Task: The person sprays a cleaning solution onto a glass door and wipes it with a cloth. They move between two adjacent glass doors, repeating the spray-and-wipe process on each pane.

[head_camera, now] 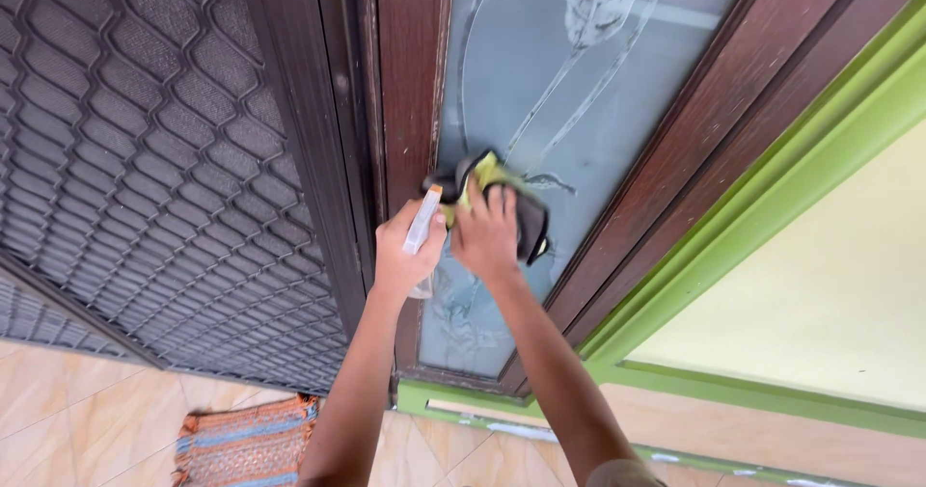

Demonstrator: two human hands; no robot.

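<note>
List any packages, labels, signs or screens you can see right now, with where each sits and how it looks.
Spray bottle: the only package, gripped in the left hand against the door frame; slim, pale translucent, orange tip at top; no label can be made out.
No signs or display screens in view.
Nearby: the right hand presses a yellow-and-black cloth on the frosted glass panel.

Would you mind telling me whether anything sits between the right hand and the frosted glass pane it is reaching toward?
Yes: a dark and yellow cloth lies between the right hand and the glass pane, pressed flat against it. The left hand holds a small spray bottle beside it, by the wooden door frame.
</note>
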